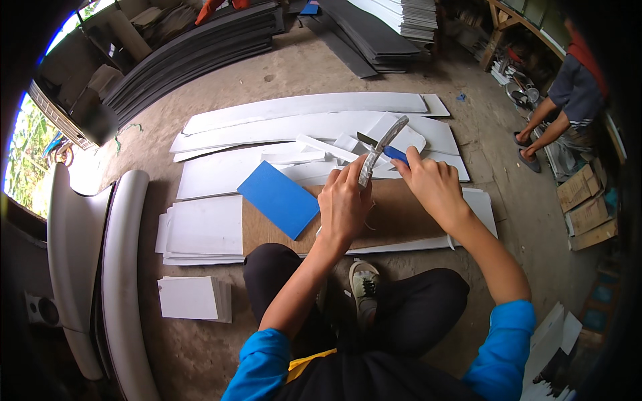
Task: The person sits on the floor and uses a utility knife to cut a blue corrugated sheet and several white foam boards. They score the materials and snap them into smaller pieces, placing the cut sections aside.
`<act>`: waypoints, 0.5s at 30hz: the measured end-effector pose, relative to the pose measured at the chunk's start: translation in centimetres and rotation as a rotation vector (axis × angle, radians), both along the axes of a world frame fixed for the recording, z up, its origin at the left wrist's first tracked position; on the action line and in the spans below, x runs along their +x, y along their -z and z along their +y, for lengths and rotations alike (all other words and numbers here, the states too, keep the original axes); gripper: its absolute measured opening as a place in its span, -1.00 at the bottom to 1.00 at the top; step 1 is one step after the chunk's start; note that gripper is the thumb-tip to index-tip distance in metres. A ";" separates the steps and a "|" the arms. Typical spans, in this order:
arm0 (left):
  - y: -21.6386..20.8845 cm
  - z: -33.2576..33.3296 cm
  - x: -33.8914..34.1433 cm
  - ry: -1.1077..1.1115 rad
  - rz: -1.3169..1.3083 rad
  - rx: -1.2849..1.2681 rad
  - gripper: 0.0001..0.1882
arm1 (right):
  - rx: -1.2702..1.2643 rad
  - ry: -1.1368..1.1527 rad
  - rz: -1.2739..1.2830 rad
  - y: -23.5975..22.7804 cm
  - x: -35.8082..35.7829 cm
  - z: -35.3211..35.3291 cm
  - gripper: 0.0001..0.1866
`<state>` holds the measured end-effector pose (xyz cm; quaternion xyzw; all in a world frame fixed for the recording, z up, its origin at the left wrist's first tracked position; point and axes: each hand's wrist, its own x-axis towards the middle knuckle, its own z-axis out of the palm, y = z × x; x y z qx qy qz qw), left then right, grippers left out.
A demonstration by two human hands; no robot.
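My left hand (343, 204) is closed round the lower end of a curved, silvery-grey strip (388, 137) with a crinkled surface, held upright above the board. In my right hand (431, 182) is a knife with a blue handle (396, 154). Its dark blade (366, 139) points left and crosses the strip; I cannot tell whether the two touch. Below both hands lies a brown board (408, 217) on white sheets. A blue rectangular sheet (279, 200) rests partly on that board, left of my left hand. White offcuts (324, 148) are scattered just beyond.
Long white sheets (294, 107) cover the floor ahead. A small white stack (189, 298) sits at front left, beside rolled white sheets (127, 267). Dark sheets (200, 67) are piled far left. Another person (568, 93) stands at right, near cardboard (582, 197).
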<state>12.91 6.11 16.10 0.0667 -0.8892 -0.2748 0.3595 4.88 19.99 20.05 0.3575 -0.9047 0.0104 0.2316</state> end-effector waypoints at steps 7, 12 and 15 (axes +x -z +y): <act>0.1 -0.5 -0.7 0.004 -0.004 -0.003 -0.59 | 0.031 0.031 0.137 0.5 -0.2 1.6 -0.66; 0.8 0.5 -0.7 0.076 0.005 -0.044 -0.52 | 0.030 0.019 0.123 0.7 -1.3 0.6 -0.64; 0.1 0.4 -0.5 0.042 -0.029 -0.016 -0.52 | 0.017 -0.004 0.110 0.6 -1.6 0.1 -0.64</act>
